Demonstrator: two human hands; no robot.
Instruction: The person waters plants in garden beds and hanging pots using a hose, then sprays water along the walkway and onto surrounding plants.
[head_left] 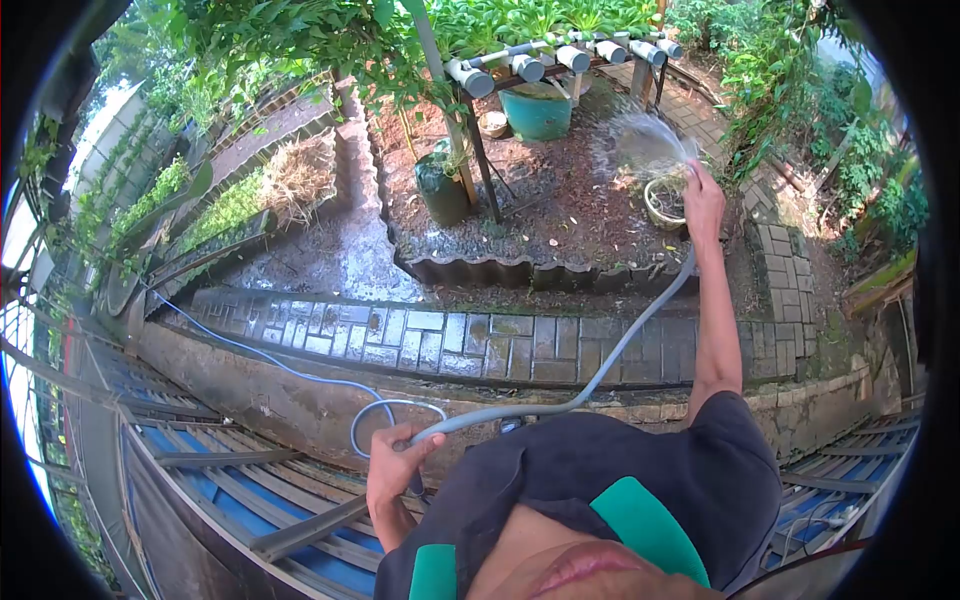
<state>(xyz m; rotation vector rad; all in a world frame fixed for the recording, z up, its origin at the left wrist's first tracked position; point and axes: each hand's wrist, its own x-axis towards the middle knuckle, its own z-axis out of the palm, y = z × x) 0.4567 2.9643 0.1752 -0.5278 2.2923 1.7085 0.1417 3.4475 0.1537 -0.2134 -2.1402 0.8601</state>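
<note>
A grey garden hose (600,375) runs in a curve between my two hands, in front of my chest. My right hand (704,200) is stretched far forward, its fingers closed round the hose end. Water (650,140) fans out from there, up and to the left, over the soil bed. Close to my body, my left hand (395,462) grips the hose lower down, with the thumb lying along it. Just below the right hand stands a pale round pot (664,203) on the soil.
Grey pipes (528,67) with leafy plants stand on a frame at the back, over a green tub (536,110). A dark planter bag (441,190) is left of the frame's leg. Corrugated edging (560,276) borders the bed before a wet brick path (440,335). Slatted racks flank me.
</note>
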